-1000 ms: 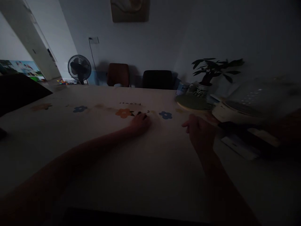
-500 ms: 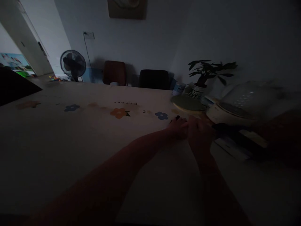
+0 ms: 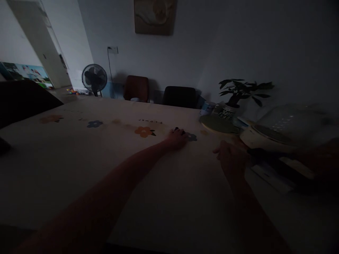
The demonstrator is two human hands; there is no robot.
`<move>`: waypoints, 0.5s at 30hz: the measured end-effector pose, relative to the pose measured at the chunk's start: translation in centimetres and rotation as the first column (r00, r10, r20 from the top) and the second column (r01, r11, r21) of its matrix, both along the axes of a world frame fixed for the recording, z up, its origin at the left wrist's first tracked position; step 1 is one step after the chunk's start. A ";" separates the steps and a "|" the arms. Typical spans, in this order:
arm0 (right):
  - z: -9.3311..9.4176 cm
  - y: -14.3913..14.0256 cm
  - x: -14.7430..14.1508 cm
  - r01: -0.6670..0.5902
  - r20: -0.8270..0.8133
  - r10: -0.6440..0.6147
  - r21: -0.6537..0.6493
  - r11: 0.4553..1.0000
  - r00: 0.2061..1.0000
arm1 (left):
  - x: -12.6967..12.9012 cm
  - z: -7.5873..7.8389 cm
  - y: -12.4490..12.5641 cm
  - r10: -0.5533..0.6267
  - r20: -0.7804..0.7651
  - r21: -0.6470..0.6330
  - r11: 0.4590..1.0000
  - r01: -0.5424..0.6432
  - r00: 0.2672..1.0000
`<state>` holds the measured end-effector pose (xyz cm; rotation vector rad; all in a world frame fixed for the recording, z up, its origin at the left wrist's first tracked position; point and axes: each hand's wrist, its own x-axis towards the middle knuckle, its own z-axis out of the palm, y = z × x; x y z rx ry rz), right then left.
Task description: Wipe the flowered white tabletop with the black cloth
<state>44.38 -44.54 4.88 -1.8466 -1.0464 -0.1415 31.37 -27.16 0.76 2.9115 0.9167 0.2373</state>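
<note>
Now, left hand (image 3: 177,138): laid on the tablecloth (image 3: 79,158), closed over a small dark object (image 3: 179,131) whose tip shows past the fingers; what it is cannot be made out in the dim light.
Left hand, change: half a second ago it was pressed against the right hand; it is now drawn back to the left, well apart from it.
Dark object, place: at the far edge of the left hand, just beside the blue flower print (image 3: 191,137).
Right hand (image 3: 231,159): rested on the cloth with fingers loosely curled, nothing seen in it; how wide it is spread cannot be told.
Right hand, change: almost none; it is kept near the white appliance (image 3: 267,138).
Right side: a green plate (image 3: 215,124) and a potted plant (image 3: 233,97) are set farther off.
Far side: two chairs (image 3: 137,88) and a fan (image 3: 94,78) are seen against the wall.
</note>
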 end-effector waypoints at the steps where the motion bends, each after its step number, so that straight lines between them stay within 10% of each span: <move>1: 0.1 0.0 -0.1 0.005 -0.024 -0.005 -0.014 1.000 1.000 | -1.7 0.1 0.8 0.036 -0.015 -0.011 0.999 -0.036 0.999; 9: 0.4 -0.1 -0.6 0.022 -0.118 -0.034 -0.095 0.995 0.992 | -17.6 0.9 7.8 0.331 -0.127 0.009 0.943 -0.332 0.935; 15: 0.1 0.0 -0.1 0.044 -0.127 -0.068 -0.185 0.982 0.990 | -29.6 1.3 13.8 0.654 -0.134 0.051 0.755 -0.654 0.745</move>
